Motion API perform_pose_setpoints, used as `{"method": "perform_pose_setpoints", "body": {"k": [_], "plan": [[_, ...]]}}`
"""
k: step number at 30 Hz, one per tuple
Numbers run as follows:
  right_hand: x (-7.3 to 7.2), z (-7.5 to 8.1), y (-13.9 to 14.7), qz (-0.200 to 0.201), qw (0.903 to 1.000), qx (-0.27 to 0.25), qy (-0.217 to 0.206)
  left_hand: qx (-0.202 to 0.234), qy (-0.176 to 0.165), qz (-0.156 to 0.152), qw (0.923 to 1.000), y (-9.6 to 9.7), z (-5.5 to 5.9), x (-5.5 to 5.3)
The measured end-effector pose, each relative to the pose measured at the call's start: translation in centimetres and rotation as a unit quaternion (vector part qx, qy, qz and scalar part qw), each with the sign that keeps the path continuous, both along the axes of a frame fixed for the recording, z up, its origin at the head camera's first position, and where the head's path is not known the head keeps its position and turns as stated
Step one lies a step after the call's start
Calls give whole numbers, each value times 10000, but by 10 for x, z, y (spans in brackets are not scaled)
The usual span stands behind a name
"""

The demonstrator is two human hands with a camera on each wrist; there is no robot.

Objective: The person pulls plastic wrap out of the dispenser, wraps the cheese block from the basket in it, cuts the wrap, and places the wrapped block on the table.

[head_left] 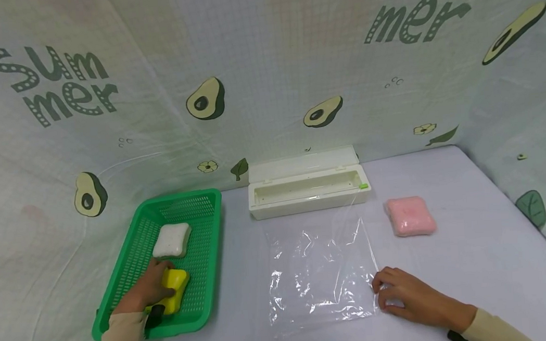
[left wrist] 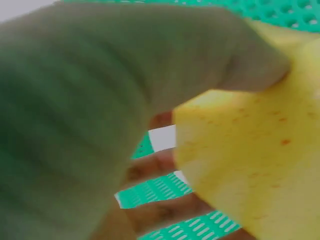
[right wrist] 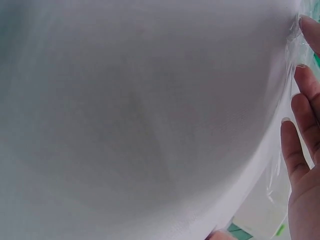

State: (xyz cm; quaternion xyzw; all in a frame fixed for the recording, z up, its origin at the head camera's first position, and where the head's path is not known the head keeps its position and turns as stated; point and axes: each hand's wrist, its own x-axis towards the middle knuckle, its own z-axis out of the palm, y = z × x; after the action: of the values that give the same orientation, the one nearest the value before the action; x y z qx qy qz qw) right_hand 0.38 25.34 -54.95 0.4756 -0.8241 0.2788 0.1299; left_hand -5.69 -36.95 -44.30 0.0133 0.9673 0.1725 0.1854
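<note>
yellow block [head_left: 179,288], pinched in the grip of the left hand [head_left: 150,288], sits inside the green basket [head_left: 217,247] near the left edge of the worktop [head_left: 239,277]: the step looks like picking it up, and lifting would call for clearing the rim. the right hand [head_left: 409,296], grip spread, touches the clear film [head_left: 323,271] near the front edge. a white block [head_left: 171,240] shares the basket; an open box [head_left: 310,207] stands at the back edge, a pink block [head_left: 411,216] towards the right.

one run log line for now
left hand: grips yellow sponge inside green basket | right hand: at edge of plastic film | pink sponge: right of film
</note>
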Motion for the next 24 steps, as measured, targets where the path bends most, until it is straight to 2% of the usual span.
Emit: {"method": "perform_pose_setpoints", "body": {"k": [3, 6, 9, 13, 19, 22, 24], "plan": [[0, -1, -1, 40, 10000, -29, 71, -5, 596, -107, 9982, 4, 2, 0], [-1, -1, -1, 52, 9999, -40, 144, -58, 1187, -163, 9928, 11, 7, 2], [-1, -1, -1, 23, 9999, -13, 154, -88, 1753, -292, 9841, 22, 15, 4], [-1, 0, 0, 11, 10000, -1, 70, -129, 2374, -533, 9699, 43, 32, 5], [-3, -1, -1, 65, 10000, -38, 46, 24, 3103, -921, 9462, 84, 57, 6], [-4, -1, -1, 83, 9999, -48, 87, 97, 3324, -1164, 9359, 105, 63, 7], [-5, -2, -2, 104, 9999, -66, 83, 121, 3383, -1309, 9318, 117, 64, 9]]}}
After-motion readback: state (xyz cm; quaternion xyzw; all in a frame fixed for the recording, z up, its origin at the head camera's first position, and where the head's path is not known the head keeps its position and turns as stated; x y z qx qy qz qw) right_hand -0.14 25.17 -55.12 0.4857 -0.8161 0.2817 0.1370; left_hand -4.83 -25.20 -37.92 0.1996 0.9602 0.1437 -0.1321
